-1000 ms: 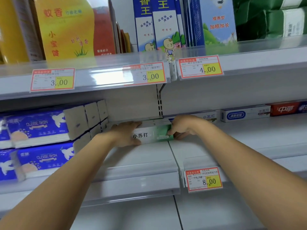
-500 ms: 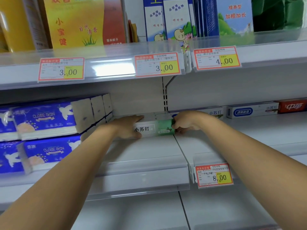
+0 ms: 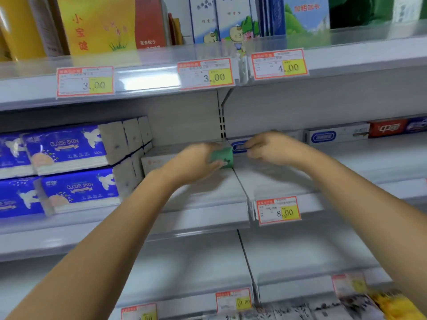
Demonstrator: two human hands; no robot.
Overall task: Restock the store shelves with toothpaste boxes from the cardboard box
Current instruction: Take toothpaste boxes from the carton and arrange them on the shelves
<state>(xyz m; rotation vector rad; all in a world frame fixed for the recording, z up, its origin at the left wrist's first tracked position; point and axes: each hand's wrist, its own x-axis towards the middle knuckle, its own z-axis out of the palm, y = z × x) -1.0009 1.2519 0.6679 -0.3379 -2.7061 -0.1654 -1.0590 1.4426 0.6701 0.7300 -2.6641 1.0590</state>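
Left hand (image 3: 196,162) wraps over the toothpaste box (image 3: 223,157), gripping it near its green end. Right hand (image 3: 270,148) sits just right of that end, fingers curled; blur hides whether it holds anything. The box lies flat on the middle shelf (image 3: 208,190), with tissue packs (image 3: 69,148) to its left.

I see the left hand (image 3: 194,162) has slid right along the toothpaste box (image 3: 223,156), now covering its label; the right hand (image 3: 270,148) has left the green end, sitting just beside it.

Bare shelf board (image 3: 277,181) in front, tissue packs (image 3: 69,148) hard left, toothpaste boxes (image 3: 335,135) along the back.
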